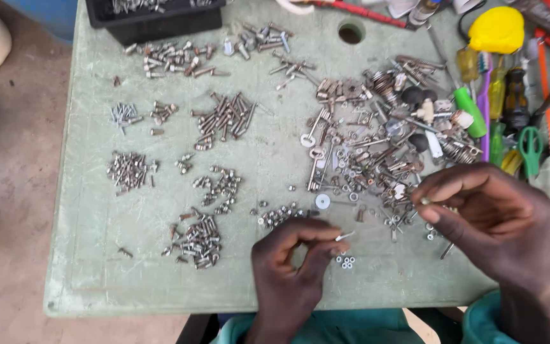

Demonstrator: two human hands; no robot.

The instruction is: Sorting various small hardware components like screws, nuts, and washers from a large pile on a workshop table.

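Observation:
My left hand [291, 264] hovers over the near edge of a pale green table [97, 255], pinching a small silver screw [344, 236] between thumb and forefinger. Just below that screw lies a tiny cluster of nuts [346, 262]. My right hand [485, 216] is at the right, its fingertips closed on a small metal piece [425, 201] beside a big mixed heap of screws, washers and keys [370, 153]. Sorted piles of screws [200, 241] lie on the left half of the table.
A black tray [154, 25] of fasteners sits at the far edge. Screwdrivers, green-handled scissors [529, 143], a yellow object [496, 30] and red tools crowd the right side. A round hole [351, 32] is in the tabletop. Concrete floor lies to the left.

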